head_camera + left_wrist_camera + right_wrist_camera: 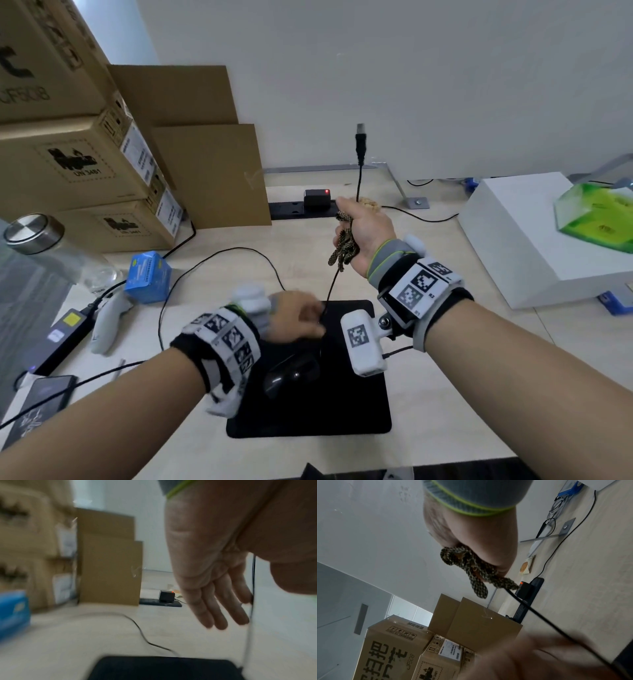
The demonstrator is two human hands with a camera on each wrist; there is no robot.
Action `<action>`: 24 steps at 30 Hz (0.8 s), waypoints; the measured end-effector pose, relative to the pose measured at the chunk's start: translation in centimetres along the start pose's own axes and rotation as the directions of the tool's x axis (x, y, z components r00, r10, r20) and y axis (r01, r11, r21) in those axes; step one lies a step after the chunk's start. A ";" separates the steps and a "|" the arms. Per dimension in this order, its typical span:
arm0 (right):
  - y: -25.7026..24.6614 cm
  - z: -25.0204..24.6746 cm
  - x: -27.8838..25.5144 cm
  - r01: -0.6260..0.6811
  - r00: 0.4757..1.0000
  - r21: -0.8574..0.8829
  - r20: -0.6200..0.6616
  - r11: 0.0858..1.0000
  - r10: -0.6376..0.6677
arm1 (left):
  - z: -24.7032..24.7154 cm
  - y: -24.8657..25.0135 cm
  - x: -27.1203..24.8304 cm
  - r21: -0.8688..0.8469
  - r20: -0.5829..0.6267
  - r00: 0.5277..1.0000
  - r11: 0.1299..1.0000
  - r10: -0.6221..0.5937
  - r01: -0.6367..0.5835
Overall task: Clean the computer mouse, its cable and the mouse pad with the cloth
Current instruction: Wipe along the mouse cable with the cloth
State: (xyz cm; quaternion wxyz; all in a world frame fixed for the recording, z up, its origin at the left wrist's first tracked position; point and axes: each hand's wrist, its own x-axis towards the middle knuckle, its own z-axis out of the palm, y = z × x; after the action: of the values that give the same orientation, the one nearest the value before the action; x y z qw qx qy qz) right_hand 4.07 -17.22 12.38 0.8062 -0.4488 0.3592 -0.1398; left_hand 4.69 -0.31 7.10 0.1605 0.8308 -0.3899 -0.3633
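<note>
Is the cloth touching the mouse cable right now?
Touching. In the right wrist view the cloth, gripped in the right hand, wraps the cable, which emerges straight from its folds.

An office storeroom: stacked cardboard boxes point(78, 161) and power strip point(291, 209) on desk point(445, 394).

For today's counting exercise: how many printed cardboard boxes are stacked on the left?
3, in one stack: top box, middle box beneath it, bottom box lowest. Others may be hidden.
</note>
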 end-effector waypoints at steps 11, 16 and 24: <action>1.4 -0.4 0.2 -0.007 1.000 -0.083 -0.002 0.997 0.006 | -0.1 2.1 -0.5 -0.017 -0.048 0.992 0.993 0.113 -0.114; 3.0 -0.8 -0.4 0.056 0.998 -0.140 0.047 0.989 -0.049 | -0.2 0.6 0.3 -0.283 -0.045 0.994 0.953 0.099 -0.108; 3.3 -3.4 -0.7 0.086 0.994 -0.356 0.088 0.931 -0.058 | 0.3 0.9 0.3 -0.745 -0.284 0.950 0.654 -0.127 -0.135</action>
State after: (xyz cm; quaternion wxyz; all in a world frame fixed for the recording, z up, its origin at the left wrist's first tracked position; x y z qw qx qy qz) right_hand 0.86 -17.12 8.84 0.7181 -0.6064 0.3311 -0.0842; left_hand 4.14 -1.08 7.25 0.5517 0.7336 -0.1746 -0.3563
